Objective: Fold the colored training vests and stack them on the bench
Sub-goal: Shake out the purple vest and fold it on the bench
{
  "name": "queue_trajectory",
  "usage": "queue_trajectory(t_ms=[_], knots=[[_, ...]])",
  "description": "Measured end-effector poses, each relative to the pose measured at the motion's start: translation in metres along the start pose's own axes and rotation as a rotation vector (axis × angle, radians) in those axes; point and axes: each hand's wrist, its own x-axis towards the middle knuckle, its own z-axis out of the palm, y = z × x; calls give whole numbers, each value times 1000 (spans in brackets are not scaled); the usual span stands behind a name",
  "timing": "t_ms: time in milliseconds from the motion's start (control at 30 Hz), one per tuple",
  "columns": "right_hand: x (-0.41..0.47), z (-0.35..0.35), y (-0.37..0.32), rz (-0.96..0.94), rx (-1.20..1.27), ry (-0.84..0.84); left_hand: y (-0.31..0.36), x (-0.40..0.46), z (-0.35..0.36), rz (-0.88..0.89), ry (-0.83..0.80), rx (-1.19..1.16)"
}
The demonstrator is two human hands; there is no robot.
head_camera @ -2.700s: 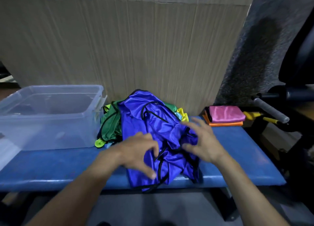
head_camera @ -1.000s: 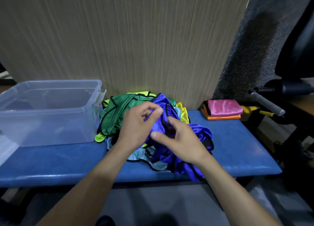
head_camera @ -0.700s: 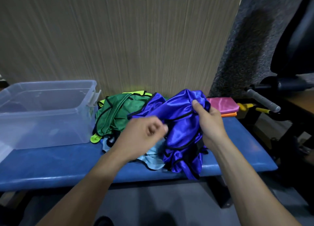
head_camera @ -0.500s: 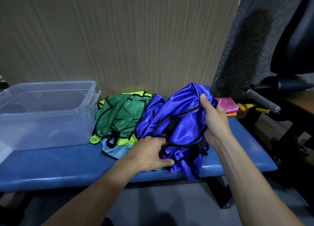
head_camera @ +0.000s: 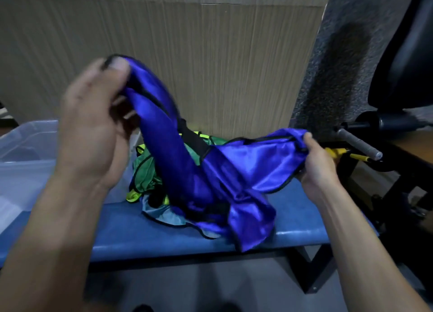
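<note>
blue vest (head_camera: 234, 171) stretched between my grips: left hand (head_camera: 91, 129) pinching one end high, right hand (head_camera: 316, 164) clutching the other near the tabletop's (head_camera: 140, 229) right edge.

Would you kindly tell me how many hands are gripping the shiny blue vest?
2: the left hand pinches one raised end, the right hand grips the other end of the shiny blue vest.

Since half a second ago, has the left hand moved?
Yes. The left hand has risen, lifting one end of the blue vest from bench level to well above the clear bin, against the wall.
</note>
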Motion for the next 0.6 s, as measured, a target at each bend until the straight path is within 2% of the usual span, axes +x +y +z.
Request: queue_trajectory(t_ms=[67,167,267,333,400,467,500,567,600], knots=[[-6,2,7,37,-96,-71,6,7,8,-58,-76,108],[-12,0,9,73,-161,-79,-5,36,-35,-32,114,26],[-9,-9,9,103,-60,-19,-41,62,-92,-181,164,91],[-9,-10,12,142,-20,-23,-30,51,-67,-220,83,92],[-14,-5,15,216,-34,-106,-20,24,-27,-218,-139,134],[-22,2,14,270,-88,-184,-31,-7,0,-318,-421,269],[-26,4,12,283,-126,-218,-40,-19,4,-375,-497,329],[-30,5,7,286,-197,-305,-59,-33,0,-471,-502,351],[-33,5,5,270,-207,-367,-63,-35,-2,-510,-445,331]])
